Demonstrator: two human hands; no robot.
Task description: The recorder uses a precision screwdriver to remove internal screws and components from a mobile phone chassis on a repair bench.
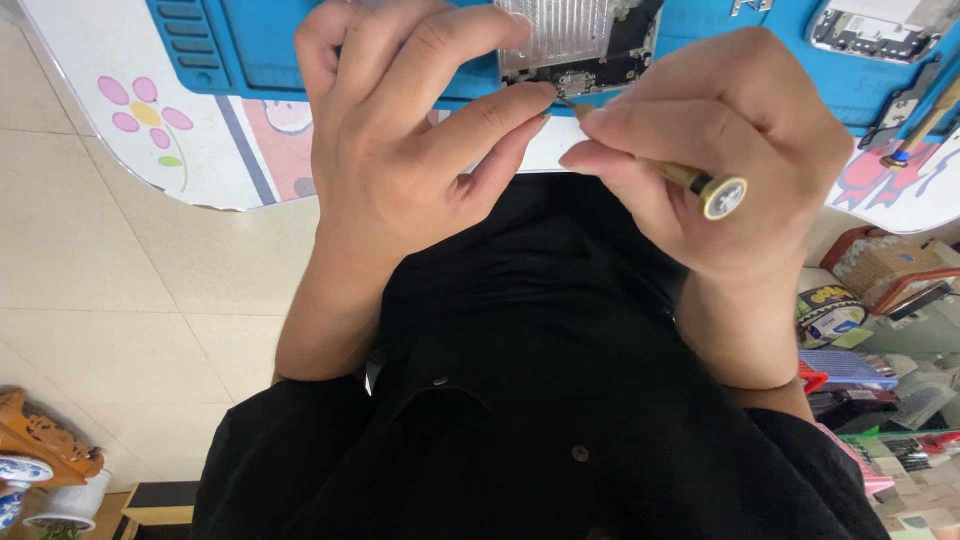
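Note:
An opened phone body point(580, 45) with a silver shield and dark circuit parts lies on a blue work mat point(250, 45). My right hand point(720, 150) grips a thin gold-handled screwdriver point(700, 182), its tip at the phone's lower edge. My left hand point(410, 130) rests on the mat with fingers bent, its fingertips pressing the phone's bottom edge beside the tool tip. My hands hide much of the phone.
A second opened phone point(885, 30) and another screwdriver point(915, 135) lie at the right on the mat. The white table point(150, 130) has cartoon prints and a rounded edge. Tiled floor lies to the left, cluttered boxes and packets point(880, 290) to the right.

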